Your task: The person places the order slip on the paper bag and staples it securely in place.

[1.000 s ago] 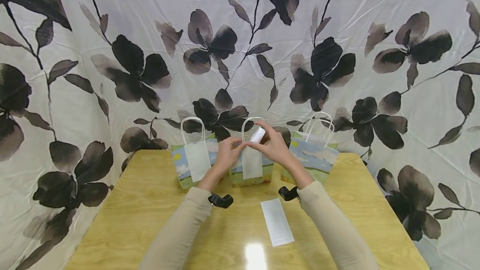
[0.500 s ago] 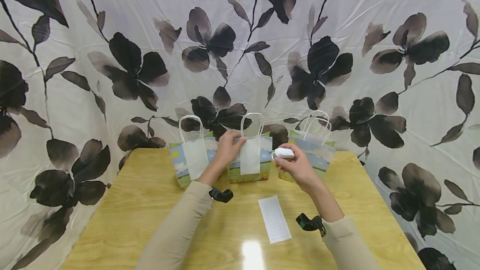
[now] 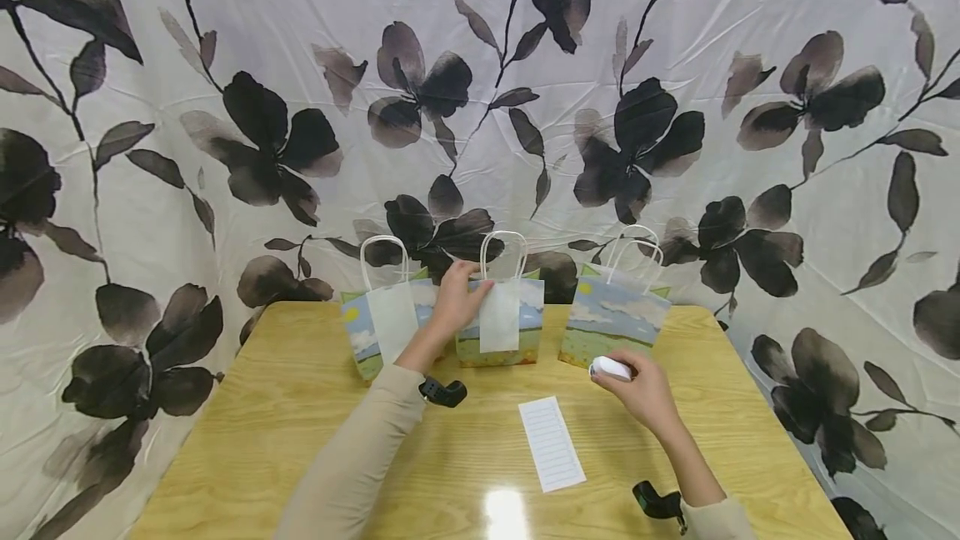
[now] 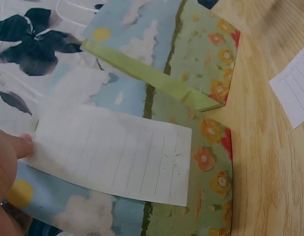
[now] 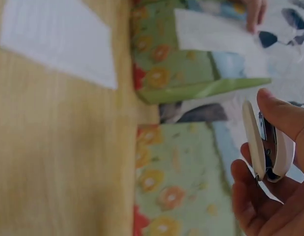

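Three paper gift bags with white handles and a sky-and-meadow print stand in a row. At the middle bag, my left hand pinches the top edge together with a lined paper slip that hangs down the bag's front. Its thumb shows at the slip's upper end; the other fingers are mostly hidden. My right hand holds a small white stapler between thumb and fingers, over the table in front of the right bag. Another slip hangs on the left bag.
A loose lined slip lies on the wooden table, in front of the middle bag. Behind the bags hangs a white cloth with dark flowers, close to the table's back edge.
My right hand, with the stapler, has come away from the top of the middle bag, moving right and toward me. The left hand has stayed at the bag's top edge.
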A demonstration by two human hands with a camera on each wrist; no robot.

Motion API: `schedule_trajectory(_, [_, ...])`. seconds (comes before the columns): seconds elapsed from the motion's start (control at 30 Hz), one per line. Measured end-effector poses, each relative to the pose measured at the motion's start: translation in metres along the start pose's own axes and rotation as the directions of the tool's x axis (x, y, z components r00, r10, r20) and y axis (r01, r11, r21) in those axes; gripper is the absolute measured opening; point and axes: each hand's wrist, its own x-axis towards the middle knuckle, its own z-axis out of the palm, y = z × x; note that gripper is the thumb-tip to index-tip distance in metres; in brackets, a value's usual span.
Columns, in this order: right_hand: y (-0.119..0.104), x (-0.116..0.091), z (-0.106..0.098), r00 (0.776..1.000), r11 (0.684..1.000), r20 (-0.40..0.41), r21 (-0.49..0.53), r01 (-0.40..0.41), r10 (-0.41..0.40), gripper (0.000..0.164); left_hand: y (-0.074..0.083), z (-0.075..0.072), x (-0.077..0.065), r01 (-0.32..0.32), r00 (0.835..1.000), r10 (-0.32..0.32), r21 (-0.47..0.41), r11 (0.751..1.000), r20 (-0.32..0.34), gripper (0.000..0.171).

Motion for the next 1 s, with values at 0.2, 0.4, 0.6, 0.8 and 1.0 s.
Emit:
schedule_trajectory(0.2, [0.024,-0.004,-0.002,1.0,1.0,-0.012,-0.005,-0.014,0.014,0.033,0.006,-0.005,0.002,0.015,0.999,-0.015,0.016,1.0,-0.035,0.044])
schedule_trajectory(0.4, [0.037,-0.004,-0.003,0.998,0.996,-0.004,-0.051,-0.068,0.068,0.034,0.018,-0.015,-0.007,-0.091,0.983,0.098,0.055,0.994,-0.157,0.047])
schedule_trajectory(0.6, [0.051,-0.004,-0.002,0.991,0.99,0.035,-0.042,-0.131,0.132,0.036,0.031,-0.021,-0.03,-0.233,0.943,0.251,0.107,0.967,-0.216,0.031])
schedule_trajectory(0.8, [0.064,-0.005,-0.001,0.991,0.99,0.043,-0.062,-0.124,0.127,0.039,0.031,-0.017,-0.057,-0.291,0.934,0.308,0.119,0.949,-0.178,0.021])
schedule_trajectory(1.0, [0.075,-0.007,-0.001,0.992,0.989,0.054,-0.1,-0.111,0.117,0.039,0.018,0.006,-0.085,-0.299,0.947,0.314,0.169,0.939,-0.067,0.013])
